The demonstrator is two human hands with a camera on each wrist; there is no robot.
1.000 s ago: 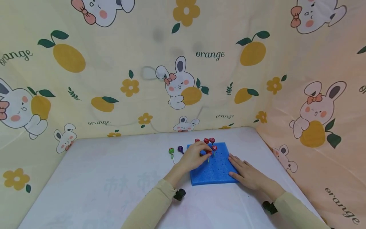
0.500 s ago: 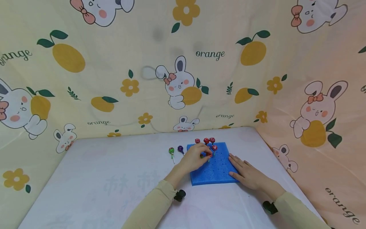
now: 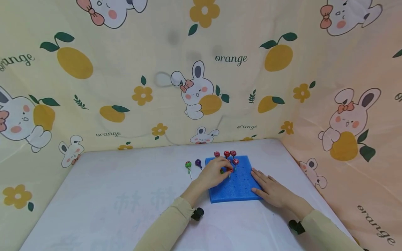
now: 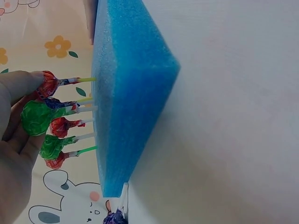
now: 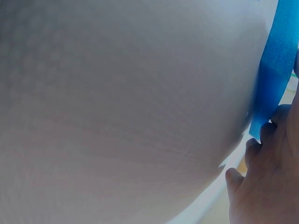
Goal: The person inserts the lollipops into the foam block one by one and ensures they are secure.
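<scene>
My left hand [image 3: 214, 173] pinches the head of a red-wrapped lollipop [image 4: 48, 85] between thumb and fingers. Its yellow stick stands in the top face of a blue foam block [image 3: 233, 193]. Beside it in the left wrist view, green lollipops [image 4: 35, 118] and other red ones also stand upright in the foam. Part of this group is hidden behind my left hand in the head view. Along the block's right edge lies my right hand [image 3: 274, 191], fingers straight and touching the foam.
On the white table [image 3: 125, 195], left of the block, lie a green lollipop [image 3: 188, 164] and a purple lollipop [image 3: 198, 162]. Several red lollipops [image 3: 233, 153] rise at the block's back. Small holes dot its top. A patterned cloth [image 3: 157, 69] hangs behind the table.
The pinched red lollipop and my left fingers have come slightly lower towards the foam, and less of its stick shows. My right hand has stayed in place.
</scene>
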